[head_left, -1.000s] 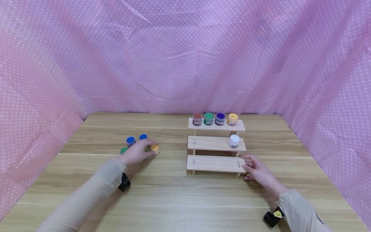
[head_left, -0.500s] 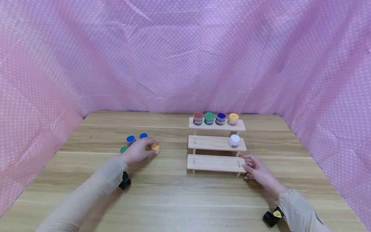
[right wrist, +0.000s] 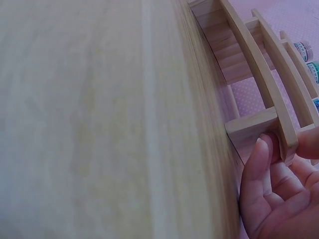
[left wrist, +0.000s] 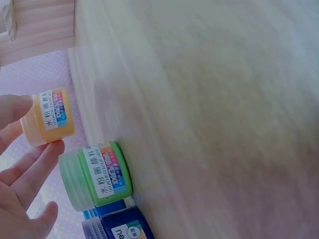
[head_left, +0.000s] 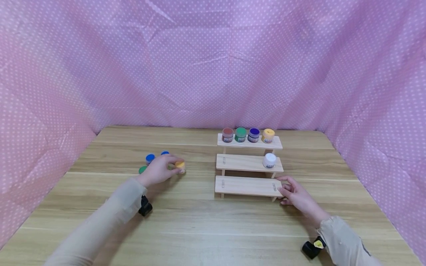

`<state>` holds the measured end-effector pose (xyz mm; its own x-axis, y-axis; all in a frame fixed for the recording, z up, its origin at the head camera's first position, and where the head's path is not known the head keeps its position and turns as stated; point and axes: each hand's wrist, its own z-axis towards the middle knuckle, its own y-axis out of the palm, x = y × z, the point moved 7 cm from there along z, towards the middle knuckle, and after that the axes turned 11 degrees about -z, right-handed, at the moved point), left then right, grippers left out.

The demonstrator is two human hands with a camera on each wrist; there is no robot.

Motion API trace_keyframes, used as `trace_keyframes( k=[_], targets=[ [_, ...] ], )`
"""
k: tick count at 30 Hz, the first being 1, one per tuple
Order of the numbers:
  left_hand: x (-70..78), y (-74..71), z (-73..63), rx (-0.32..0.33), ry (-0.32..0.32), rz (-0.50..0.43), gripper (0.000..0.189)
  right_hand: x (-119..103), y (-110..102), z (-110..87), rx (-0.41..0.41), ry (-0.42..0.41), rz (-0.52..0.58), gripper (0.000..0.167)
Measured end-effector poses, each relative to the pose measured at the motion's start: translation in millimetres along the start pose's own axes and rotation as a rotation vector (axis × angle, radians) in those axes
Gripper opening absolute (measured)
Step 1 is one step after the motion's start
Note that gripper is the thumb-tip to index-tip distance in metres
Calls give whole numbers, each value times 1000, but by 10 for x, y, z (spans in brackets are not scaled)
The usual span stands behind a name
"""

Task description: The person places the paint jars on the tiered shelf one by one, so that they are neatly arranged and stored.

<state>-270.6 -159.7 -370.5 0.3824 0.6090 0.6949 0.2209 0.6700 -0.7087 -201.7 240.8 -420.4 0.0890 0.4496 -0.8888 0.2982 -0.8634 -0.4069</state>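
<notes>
Between the thumb and fingers of my left hand [head_left: 159, 170] is a small yellow-orange paint jar [head_left: 181, 167]. In the left wrist view the jar [left wrist: 55, 117] shows its printed label, with fingertips against its lid and side and its base close over the table. A light-green paint jar [left wrist: 102, 174] stands right beside it, mostly hidden by my hand in the head view. My right hand [head_left: 296, 197] holds the right end of the lowest step of a three-tier wooden stand [head_left: 246, 186]; in the right wrist view the thumb and fingers lie around the board's end.
Two blue-lidded jars [head_left: 150, 158] and a green-lidded jar [head_left: 142, 169] stand around my left hand. Red-brown [head_left: 227, 135], green [head_left: 240, 135], purple [head_left: 253, 135] and yellow [head_left: 268, 136] jars line the top step. A white jar [head_left: 269, 160] stands at the middle step's right end.
My left hand has shifted slightly to the right with the yellow-orange jar. My right hand keeps its hold on the stand. The head view has tilted a little.
</notes>
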Motion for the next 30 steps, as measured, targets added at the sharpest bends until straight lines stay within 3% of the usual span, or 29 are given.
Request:
trace_keyframes(
  k=[8,21,30],
  targets=[
    [133,-84,-30,130,99,67,37,4,4,-6,8,9,-9,41],
    [326,-184,-89,225,128,-5,35,27,17,-2,8,-2,-5,42],
    [501,-74,-57,259,159,-115,36,24,-2,-6,16,17,-18,41]
  ],
)
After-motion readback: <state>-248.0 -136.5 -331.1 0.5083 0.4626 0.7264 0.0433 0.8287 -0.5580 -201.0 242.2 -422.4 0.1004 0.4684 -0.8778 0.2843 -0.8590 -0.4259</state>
